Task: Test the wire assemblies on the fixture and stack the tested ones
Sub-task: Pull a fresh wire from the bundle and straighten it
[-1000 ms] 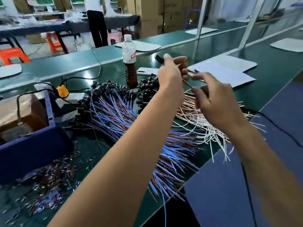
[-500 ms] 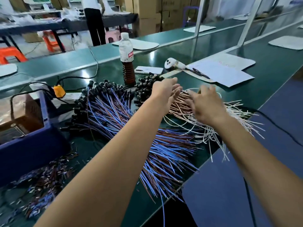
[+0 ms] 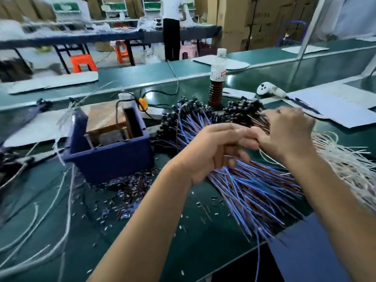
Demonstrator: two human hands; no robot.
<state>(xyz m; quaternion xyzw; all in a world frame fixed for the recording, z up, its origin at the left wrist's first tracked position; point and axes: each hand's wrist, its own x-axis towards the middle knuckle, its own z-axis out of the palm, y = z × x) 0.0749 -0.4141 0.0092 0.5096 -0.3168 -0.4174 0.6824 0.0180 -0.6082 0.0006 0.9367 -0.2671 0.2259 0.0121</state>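
i see my left hand [image 3: 211, 151] with fingers curled over the blue-brown wire pile [image 3: 254, 186] on the surface [image 3: 193, 241], held item hidden. right hand [image 3: 289, 133] reaches into white wires [image 3: 345, 159], its fingers hidden, grip unclear; frame blurry.

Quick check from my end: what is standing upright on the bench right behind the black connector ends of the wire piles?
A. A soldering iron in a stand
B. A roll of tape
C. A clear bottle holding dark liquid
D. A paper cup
C: a clear bottle with a white cap and dark liquid in its lower part stands upright just behind the black connector ends of the blue and brown wires.
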